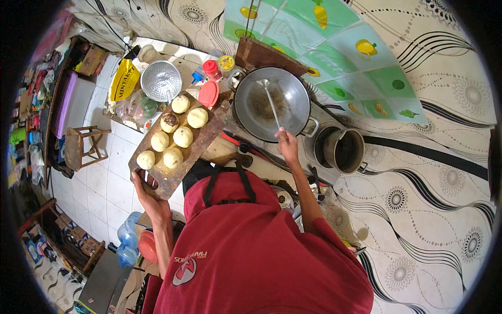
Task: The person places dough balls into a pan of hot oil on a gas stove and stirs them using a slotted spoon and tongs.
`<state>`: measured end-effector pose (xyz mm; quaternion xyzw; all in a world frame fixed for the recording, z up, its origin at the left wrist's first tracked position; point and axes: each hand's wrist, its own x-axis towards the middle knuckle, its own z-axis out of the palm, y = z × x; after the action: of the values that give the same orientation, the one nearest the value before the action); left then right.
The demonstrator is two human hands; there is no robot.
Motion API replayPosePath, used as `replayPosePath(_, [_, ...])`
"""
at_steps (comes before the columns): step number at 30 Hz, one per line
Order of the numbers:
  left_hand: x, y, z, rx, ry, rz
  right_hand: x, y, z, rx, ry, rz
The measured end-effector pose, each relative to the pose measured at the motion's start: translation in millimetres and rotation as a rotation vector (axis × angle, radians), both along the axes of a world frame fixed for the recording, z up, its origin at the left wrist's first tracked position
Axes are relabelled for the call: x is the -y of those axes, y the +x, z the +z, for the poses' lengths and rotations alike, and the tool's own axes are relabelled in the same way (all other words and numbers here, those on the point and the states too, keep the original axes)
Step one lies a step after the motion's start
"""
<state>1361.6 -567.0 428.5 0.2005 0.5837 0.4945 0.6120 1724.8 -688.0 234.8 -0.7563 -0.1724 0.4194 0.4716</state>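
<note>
My left hand (155, 206) grips the handle end of a worn wooden cutting board (204, 151). Several round, pale yellow dough balls (182, 137) rest on the board, and one of them is browned on top (169, 122). The board's far end reaches beside a metal wok (294, 100) on the stove. My right hand (288, 143), over the wok's near rim, is closed around the handle of a long metal spatula (272, 104). The spatula's head lies inside the wok, whose bottom is brownish; I cannot tell whether oil is in it.
A dark pot (345, 151) stands right of the wok. Beyond the board are a metal colander (161, 81), a yellow pouch (125, 80), a red-lidded jar (211, 70) and a red plastic lid (208, 93). A wooden stool (84, 145) stands on the tiled floor at left.
</note>
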Motion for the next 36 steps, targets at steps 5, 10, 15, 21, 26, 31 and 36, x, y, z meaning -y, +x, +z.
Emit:
replayPosePath(5, [-1, -1, 2, 0.036, -0.013, -0.025, -32, 0, 9, -0.383, 0.214, -0.115])
replayPosePath(10, [0, -6, -1, -0.015, 0.004, 0.01, -25, -16, 29, -0.526, 0.281, -0.194])
replayPosePath(15, [1, 0, 0, -0.006, 0.004, 0.06, -17, -28, 11, -0.52, 0.196, -0.145])
replayPosePath(21, [-1, -5, 1, -0.004, 0.01, 0.024, -42, -22, 29, -0.452, 0.31, -0.2])
replayPosePath(26, [0, -5, -1, 0.02, 0.044, 0.052, -21, -32, 22, -0.375, 0.102, -0.173])
replayPosePath(31, [-3, -2, 2, 0.025, 0.038, 0.003, -43, -26, 15, -0.319, 0.208, -0.231])
replayPosePath(36, [-1, -5, -2, 0.014, 0.023, 0.0, -30, -32, 30, -0.34, 0.195, -0.238])
